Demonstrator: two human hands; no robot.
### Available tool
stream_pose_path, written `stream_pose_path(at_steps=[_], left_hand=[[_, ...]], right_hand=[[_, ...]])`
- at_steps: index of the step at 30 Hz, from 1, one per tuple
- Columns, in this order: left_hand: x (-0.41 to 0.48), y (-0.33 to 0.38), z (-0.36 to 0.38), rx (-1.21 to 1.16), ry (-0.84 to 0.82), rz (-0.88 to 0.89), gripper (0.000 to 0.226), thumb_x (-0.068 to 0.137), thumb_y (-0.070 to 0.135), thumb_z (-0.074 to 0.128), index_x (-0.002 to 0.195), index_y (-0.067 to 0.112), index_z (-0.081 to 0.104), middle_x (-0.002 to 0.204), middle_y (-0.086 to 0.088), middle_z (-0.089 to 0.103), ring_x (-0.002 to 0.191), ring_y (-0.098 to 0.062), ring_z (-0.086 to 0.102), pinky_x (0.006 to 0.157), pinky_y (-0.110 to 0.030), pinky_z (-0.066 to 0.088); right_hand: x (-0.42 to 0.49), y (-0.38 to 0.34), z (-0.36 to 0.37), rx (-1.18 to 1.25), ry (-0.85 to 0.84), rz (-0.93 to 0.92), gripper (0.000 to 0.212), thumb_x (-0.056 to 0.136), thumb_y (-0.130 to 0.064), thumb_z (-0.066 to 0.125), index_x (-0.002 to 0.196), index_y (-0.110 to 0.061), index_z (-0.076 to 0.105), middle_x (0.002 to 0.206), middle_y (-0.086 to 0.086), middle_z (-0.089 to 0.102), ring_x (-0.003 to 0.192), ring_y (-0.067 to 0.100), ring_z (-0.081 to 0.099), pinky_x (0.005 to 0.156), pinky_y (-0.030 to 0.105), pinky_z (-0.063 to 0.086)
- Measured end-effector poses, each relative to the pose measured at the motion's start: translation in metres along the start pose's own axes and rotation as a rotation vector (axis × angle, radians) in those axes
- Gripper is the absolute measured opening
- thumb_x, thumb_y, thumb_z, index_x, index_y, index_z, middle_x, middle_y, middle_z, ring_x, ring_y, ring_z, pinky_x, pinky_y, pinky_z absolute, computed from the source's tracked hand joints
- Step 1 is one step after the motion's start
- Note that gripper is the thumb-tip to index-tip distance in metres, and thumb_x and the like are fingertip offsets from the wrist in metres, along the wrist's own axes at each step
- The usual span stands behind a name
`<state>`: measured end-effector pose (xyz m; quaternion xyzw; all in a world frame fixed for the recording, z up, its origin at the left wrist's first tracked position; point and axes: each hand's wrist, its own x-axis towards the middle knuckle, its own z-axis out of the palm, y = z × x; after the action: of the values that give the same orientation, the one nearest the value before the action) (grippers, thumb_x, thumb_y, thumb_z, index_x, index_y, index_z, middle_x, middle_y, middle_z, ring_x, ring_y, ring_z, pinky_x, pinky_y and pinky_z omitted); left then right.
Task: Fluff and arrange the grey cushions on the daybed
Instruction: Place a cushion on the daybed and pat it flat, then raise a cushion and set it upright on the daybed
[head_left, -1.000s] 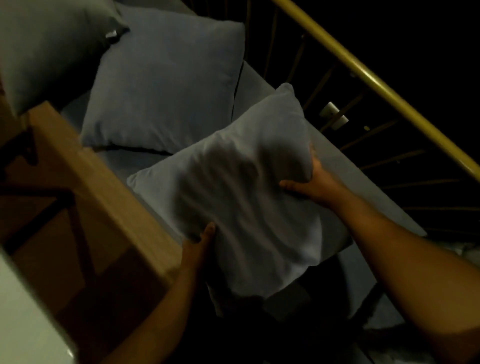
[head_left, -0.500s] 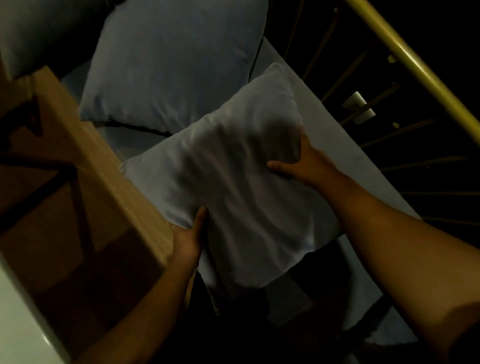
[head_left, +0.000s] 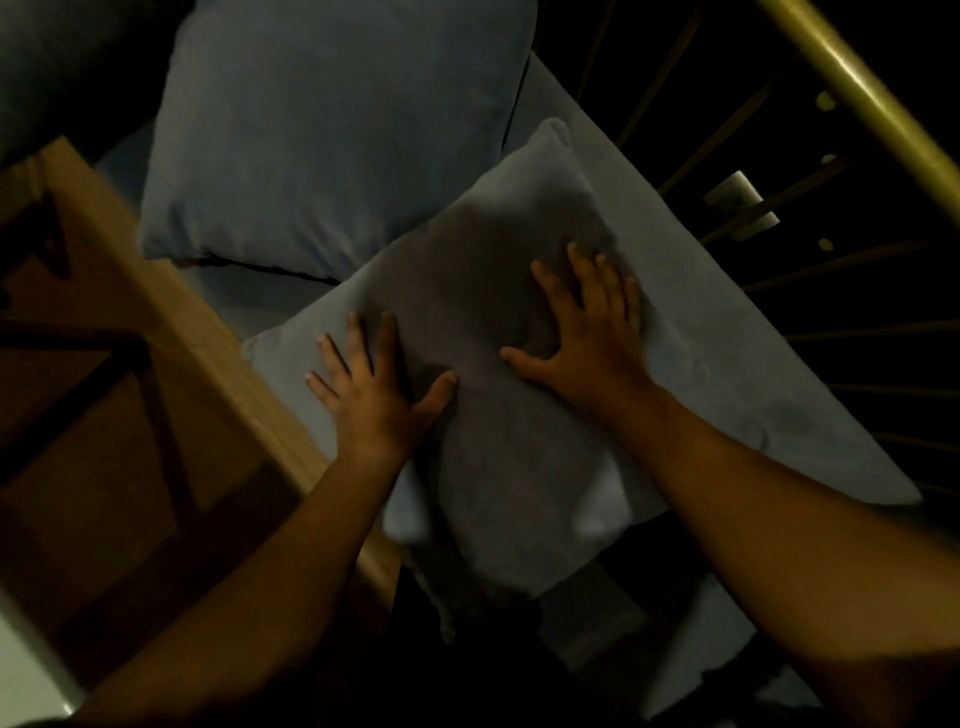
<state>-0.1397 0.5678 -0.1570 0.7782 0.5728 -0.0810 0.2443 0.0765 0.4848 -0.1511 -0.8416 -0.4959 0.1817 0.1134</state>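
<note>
Both grips lay flat on the near cushion (head_left: 493, 467), fingers straight and spread, palms down, nothing clasped. The left grip (head_left: 374, 400) pressed close to the cushion's left corner and the right grip (head_left: 587, 338) pressed farther along, toward its far corner. The cushion sat directly under both grips. It was turned cornerwise, its long diagonal running from near the forearms out past the right grip.

The second cushion (head_left: 332, 135) lay beyond the left grip, and its near corner looked to be touching or tucked just under the pressed one. The right grip was nearer the far corner; the left was nearer the wooden rail (head_left: 171, 322), just beside it.

Judgement: squaring the cushion calls for a turn toward the second one.

The daybed (head_left: 753, 389) cover was soft grey fabric. A brass rail (head_left: 857, 88) with dark spindles stood well beyond the right grip. Light was dim and the fingertips slightly blurred.
</note>
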Motion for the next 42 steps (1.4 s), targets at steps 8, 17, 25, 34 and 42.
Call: stream_pose_path(at_steps=[8,17,25,34,42], left_hand=[[0.03,0.019,-0.014,0.085,-0.147,0.145,0.089,0.076,0.079,0.036,0.15,0.037,0.007,0.162,-0.003,0.0,0.146,-0.038,-0.01,0.112,-0.065,-0.005],[0.009,0.085,-0.061,0.025,-0.245,0.5,0.081,0.078,0.069,0.035,0.137,0.014,0.045,0.143,-0.015,0.045,0.135,-0.041,0.034,0.107,-0.06,0.026],[-0.087,0.186,-0.077,-0.052,-0.398,0.897,0.06,0.08,0.05,0.051,0.123,0.008,0.058,0.118,-0.019,0.063,0.106,-0.04,0.06,0.095,-0.045,0.047],[-0.286,0.274,-0.057,-0.05,-0.464,1.319,0.041,0.088,0.036,0.061,0.123,0.016,0.059,0.124,-0.008,0.061,0.116,-0.025,0.055,0.095,-0.029,0.04],[-0.411,0.332,0.015,0.129,-0.465,1.396,0.064,0.085,0.054,0.056,0.136,0.017,0.045,0.136,-0.01,0.051,0.122,-0.03,0.05,0.1,-0.041,0.043]], right_hand=[[0.01,-0.002,0.002,-0.048,-0.12,0.055,0.09,0.07,-0.077,0.046,0.148,-0.039,0.021,0.161,0.004,0.012,0.146,0.034,0.006,0.115,0.056,0.003],[-0.066,-0.003,-0.061,0.103,-0.021,0.342,0.066,0.076,-0.057,0.048,0.128,-0.019,0.058,0.14,0.014,0.049,0.132,0.039,0.039,0.11,0.056,0.023],[-0.221,0.026,-0.139,0.231,0.233,0.67,0.046,0.088,-0.039,0.06,0.125,-0.013,0.059,0.129,0.012,0.056,0.118,0.032,0.052,0.099,0.04,0.042],[-0.43,0.045,-0.208,0.17,0.707,0.816,0.034,0.082,-0.031,0.06,0.107,-0.008,0.067,0.103,0.015,0.066,0.093,0.034,0.063,0.084,0.04,0.05],[-0.605,0.109,-0.21,0.174,0.838,1.089,0.036,0.083,-0.033,0.058,0.111,-0.011,0.066,0.117,0.013,0.062,0.109,0.032,0.056,0.094,0.034,0.041]])
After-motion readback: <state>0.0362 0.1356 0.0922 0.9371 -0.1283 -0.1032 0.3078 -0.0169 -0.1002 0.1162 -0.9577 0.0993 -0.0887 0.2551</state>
